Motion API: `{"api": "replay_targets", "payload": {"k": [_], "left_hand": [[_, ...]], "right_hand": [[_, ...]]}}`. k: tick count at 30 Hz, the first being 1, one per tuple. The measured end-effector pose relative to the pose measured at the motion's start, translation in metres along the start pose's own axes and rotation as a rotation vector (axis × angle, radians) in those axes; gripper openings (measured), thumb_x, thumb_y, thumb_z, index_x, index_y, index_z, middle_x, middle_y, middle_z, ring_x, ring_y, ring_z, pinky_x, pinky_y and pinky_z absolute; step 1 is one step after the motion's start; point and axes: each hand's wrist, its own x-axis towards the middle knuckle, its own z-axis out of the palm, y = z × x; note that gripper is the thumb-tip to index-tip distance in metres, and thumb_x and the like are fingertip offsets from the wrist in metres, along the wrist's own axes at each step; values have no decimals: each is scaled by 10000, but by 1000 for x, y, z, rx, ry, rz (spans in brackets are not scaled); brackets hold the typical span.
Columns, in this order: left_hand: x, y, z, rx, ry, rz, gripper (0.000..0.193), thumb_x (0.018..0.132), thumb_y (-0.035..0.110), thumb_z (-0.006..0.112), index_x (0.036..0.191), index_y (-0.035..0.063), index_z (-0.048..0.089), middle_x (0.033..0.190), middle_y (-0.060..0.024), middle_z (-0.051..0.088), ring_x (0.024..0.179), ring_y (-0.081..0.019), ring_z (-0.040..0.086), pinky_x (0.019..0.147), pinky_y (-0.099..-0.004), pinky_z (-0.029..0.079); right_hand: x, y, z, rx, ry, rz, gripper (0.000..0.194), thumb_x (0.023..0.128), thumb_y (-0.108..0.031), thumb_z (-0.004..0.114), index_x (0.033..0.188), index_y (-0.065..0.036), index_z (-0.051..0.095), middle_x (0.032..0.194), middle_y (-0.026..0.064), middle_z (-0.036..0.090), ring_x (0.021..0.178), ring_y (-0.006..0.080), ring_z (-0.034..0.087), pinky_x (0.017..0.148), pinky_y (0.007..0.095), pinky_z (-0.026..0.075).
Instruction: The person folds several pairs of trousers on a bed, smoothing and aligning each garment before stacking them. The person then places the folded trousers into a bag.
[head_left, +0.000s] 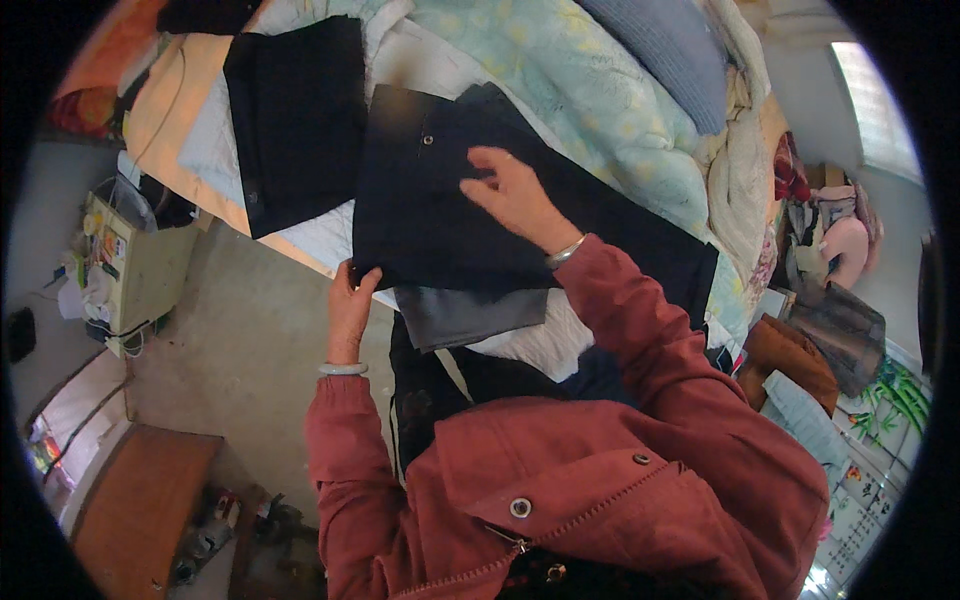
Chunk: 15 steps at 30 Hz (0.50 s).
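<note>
A dark garment, with a small round metal button near its upper edge, lies spread over the bed before me. My left hand grips its lower left corner between thumb and fingers. Over the middle of the cloth is my right hand, fingers apart and slightly curled; whether they touch the fabric is not clear. Another folded black garment lies to the left, close beside the first. From under the dark garment's near edge sticks out a piece of grey fabric.
A pale green patterned quilt and a blue-grey ribbed textile lie bunched behind. Left of the bed stands a cream cabinet with items on top. A brown wooden surface is at the lower left, and brown cloth lies at the right.
</note>
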Motion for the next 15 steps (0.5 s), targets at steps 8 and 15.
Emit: {"api": "replay_targets", "payload": {"k": [8, 15], "left_hand": [[32, -48, 13, 130, 157, -204, 651, 836, 454, 723, 1214, -58, 585, 1135, -142, 631, 962, -226, 585, 832, -350, 464], [29, -20, 13, -374, 129, -578, 747, 832, 526, 676, 1418, 122, 451, 1421, -105, 444, 1269, -273, 430, 951, -533, 410]], "right_hand": [[-77, 77, 43, -398, -92, -152, 512, 793, -194, 700, 1197, 84, 552, 1331, 292, 493, 1288, 417, 443, 1080, 432, 381], [-170, 126, -8, -263, 235, 101, 381, 826, -188, 647, 1143, 16, 589, 1169, 212, 602, 1118, 383, 563, 952, 437, 466]]}}
